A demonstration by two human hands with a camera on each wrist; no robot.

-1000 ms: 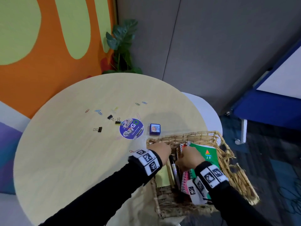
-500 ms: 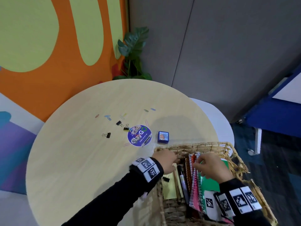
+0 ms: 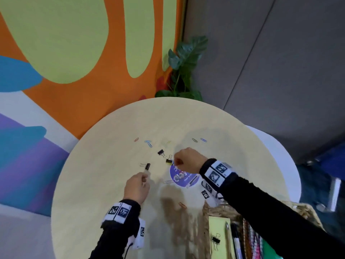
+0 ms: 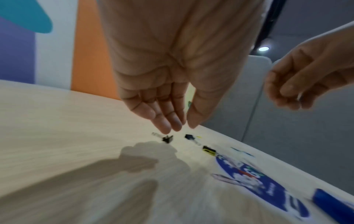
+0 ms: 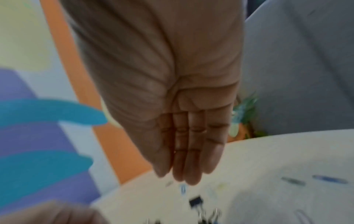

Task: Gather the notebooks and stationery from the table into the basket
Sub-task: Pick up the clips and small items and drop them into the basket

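Observation:
Over the round table (image 3: 104, 184) my left hand (image 3: 145, 174) reaches with straight fingers for a black binder clip (image 3: 147, 166). The left wrist view shows its fingertips (image 4: 166, 127) just above that clip (image 4: 167, 138), holding nothing. My right hand (image 3: 176, 162) hovers by a yellow-and-black binder clip (image 3: 168, 161), fingers (image 5: 189, 174) extended and empty. Another black clip (image 3: 161, 152) lies between them. The wicker basket (image 3: 216, 209) at the lower right holds a yellow pad (image 3: 218, 228), pens (image 3: 228, 234), a binder clip (image 3: 215, 240) and spiral notebooks (image 3: 251, 238).
Several coloured paper clips (image 3: 148, 143) lie scattered beyond the hands; an orange one (image 3: 182, 205) sits near the basket. A round blue sticker (image 3: 182, 179) lies under my right wrist, with a blue block (image 4: 333, 203) beside it. A plant (image 3: 183, 68) stands behind the table.
Both hands have left the basket and moved out over the table to the binder clips. The head view has swung left, so the basket now sits at the lower right corner.

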